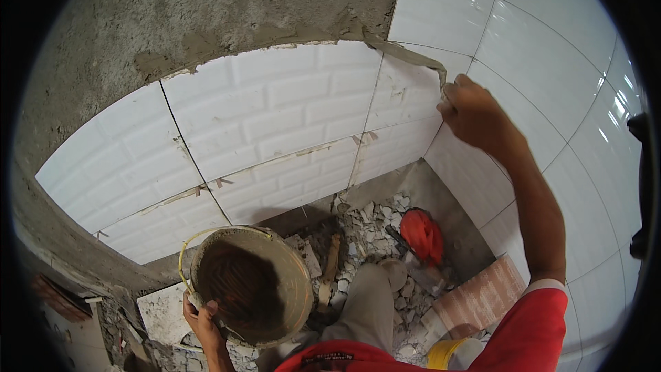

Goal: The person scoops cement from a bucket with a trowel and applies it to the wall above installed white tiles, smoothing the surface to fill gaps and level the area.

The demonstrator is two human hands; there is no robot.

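Observation:
My left hand [202,320] is closed on the rim and handle grip of a mortar-smeared bucket [296,282], which tilts so its dark inside shows. A yellow wire handle [182,260] loops along the bucket's left side. At the upper right, my right hand [475,110] is closed around a trowel [413,56]. The long, grey-coated blade lies along the top edge of a white wall tile [406,89], close to the corner, and my fingers hide most of the grip. Rough mortar runs along the top of the brick-patterned white tiles [275,96].
Glossy white tiles [544,76] cover the right wall; bare grey cement [241,0] lies above the tile row. Broken rubble [372,231] covers the floor around my legs. A red bag or cloth [421,235], a wooden piece [330,269], a reddish patterned tile [482,296] and a yellow-rimmed object [444,353] lie there.

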